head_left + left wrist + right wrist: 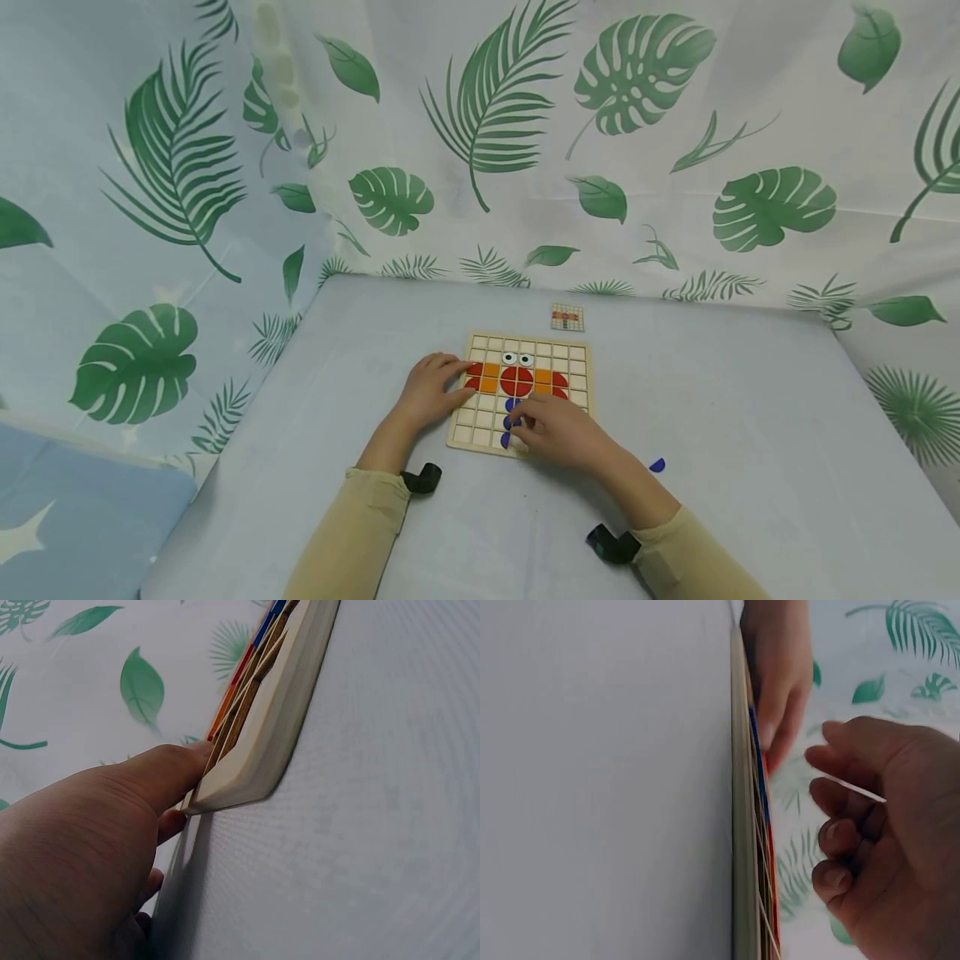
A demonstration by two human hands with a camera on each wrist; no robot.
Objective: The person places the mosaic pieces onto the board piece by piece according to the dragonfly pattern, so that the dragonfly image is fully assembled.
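Note:
A wooden grid board [462,435] lies on the table with coloured pieces in its cells. Red quarter pieces form a circle [517,382] below two eye pieces [518,359]; an orange piece [490,377] and red ones flank it. Blue pieces [506,440] run down beneath the circle. My left hand [433,390] rests at the board's left edge; in the left wrist view its thumb [184,769] lies on the rim. Over the blue pieces hovers my right hand [562,429], fingers loosely bent. No piece shows between its fingertips in the right wrist view.
A loose blue half-round piece [657,465] lies on the table right of the board. Behind the board is a small card [567,317] with a printed grid picture. Leaf-patterned cloth [637,208] hangs behind and beside the table. Each wrist carries a black camera [613,545].

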